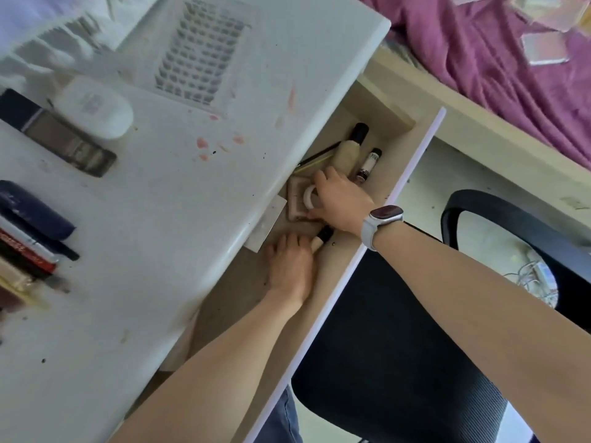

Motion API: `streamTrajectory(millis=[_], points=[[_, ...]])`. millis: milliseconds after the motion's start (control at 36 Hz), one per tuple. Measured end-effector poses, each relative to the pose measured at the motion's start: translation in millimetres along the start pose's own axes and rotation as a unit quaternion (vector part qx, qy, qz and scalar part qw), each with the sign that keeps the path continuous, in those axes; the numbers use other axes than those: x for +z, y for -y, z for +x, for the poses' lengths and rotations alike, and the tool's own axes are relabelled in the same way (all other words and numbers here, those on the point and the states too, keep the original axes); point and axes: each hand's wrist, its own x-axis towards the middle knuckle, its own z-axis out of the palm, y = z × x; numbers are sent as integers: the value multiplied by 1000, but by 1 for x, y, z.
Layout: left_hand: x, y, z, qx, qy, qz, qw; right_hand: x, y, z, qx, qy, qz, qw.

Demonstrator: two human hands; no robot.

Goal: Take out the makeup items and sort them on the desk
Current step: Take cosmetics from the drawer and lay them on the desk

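Under the white desk (153,244) the drawer (412,174) stands pulled out, and both my hands are inside it. My left hand (289,270) curls round a beige tube with a black cap (322,238). My right hand (340,199), with a white watch on its wrist, grips a small white round item (308,196) that lies on a beige square compact (295,195). Further back in the drawer lie a beige bottle with a black cap (347,155), a slim tube with a dark cap (368,164) and thin pencils (315,158).
On the desk lie a white oval case (96,107), a dark palette (64,139), a navy case (32,212), a clear tray of lashes (201,55) and red and black items (25,254) at the left edge. A black chair (399,330) stands below the drawer; purple bedding (511,75) lies beyond.
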Motion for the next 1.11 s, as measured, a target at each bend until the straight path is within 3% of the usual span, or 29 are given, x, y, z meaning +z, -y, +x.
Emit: streamTrajectory(millis=[111,333,722,944,1111], points=[[0,14,-7,0,20,-35,999,7,0,5,-16,11,-61,998],[3,24,-25,43,26,-88,995,8,6,-1,26,51,7,998],[-2,20,-29,-114,93,-271,951,-4,1,-6,51,101,76,991],[-15,28,-44,-99,110,-351,925,-16,9,-31,52,40,102,993],[-35,40,-70,-125,86,-434,888,-30,25,-75,114,-63,316,940]])
